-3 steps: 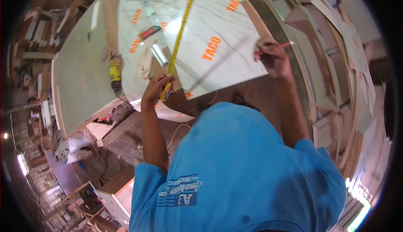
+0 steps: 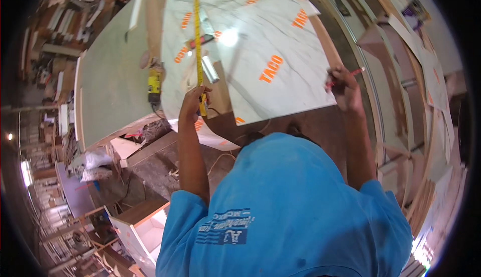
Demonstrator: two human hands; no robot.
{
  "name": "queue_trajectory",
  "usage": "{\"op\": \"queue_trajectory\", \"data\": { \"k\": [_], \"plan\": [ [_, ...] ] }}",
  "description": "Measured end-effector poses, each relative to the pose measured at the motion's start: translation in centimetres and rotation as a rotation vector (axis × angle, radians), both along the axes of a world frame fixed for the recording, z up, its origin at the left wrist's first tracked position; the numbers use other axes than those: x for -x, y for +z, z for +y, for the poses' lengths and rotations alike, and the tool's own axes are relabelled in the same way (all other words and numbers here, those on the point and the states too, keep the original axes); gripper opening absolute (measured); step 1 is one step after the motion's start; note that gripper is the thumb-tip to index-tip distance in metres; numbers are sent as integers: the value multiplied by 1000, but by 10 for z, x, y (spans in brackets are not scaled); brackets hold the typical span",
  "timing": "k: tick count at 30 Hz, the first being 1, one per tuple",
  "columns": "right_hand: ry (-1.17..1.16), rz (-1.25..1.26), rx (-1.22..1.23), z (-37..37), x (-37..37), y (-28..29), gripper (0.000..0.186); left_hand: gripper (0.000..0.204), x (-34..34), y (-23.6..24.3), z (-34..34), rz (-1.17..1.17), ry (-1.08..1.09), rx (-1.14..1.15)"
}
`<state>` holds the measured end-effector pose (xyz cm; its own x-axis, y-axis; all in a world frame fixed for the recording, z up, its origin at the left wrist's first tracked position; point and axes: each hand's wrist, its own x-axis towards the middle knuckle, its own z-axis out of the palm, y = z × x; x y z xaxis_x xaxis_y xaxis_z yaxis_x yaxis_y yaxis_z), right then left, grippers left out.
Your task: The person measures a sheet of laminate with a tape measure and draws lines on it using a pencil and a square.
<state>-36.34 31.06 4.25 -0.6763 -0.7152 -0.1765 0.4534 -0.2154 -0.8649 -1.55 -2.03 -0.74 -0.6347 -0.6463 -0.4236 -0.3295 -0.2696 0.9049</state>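
My left hand [image 2: 193, 101] is closed around the case of a yellow tape measure [image 2: 203, 107] by the near edge of the work surface. Its long yellow blade [image 2: 198, 31] runs away from me over a white marbled sheet [image 2: 260, 36] with orange printing. Over the sheet's right edge is my right hand [image 2: 343, 84], its fingers closed on a red pencil [image 2: 357, 71] whose pale end points right. Beside and partly under the blade lie a red-and-dark tool [image 2: 201, 40] and a shiny metal piece [image 2: 211, 70].
A yellow-green power tool [image 2: 154, 84] with a cord lies left of the sheet, on the greenish board [image 2: 112, 76]. Wooden cabinet frames [image 2: 386, 51] stand along the right. Scrap wood [image 2: 60, 31] is piled at far left. An open white box-like cabinet [image 2: 140, 232] stands at lower left.
The tape's blade has swung left across the sheet and now runs nearly straight ahead. The whole view has shifted, so the sheet sits farther right. Both hands keep their holds.
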Motion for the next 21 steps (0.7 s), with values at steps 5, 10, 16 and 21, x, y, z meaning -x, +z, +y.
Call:
{"op": "queue_trajectory", "data": {
  "k": [5, 10, 16, 21],
  "plan": [
    [143, 30, -151, -6, -44, -24, 27, 40, -67, -42, -83, -186, 459, 28],
    [150, -16, -376, -31, -93, -36, 31, 55, -37, -78, -162, -532, 440, 288],
    [-57, 53, -463, -47, -131, -31, 37, 79, -57, -137, -276, -1268, 300, 870],
    [-530, -45, -586, 22, -182, -13, 37, 57, 56, -98, -226, -582, 242, 1483]
  ]
}}
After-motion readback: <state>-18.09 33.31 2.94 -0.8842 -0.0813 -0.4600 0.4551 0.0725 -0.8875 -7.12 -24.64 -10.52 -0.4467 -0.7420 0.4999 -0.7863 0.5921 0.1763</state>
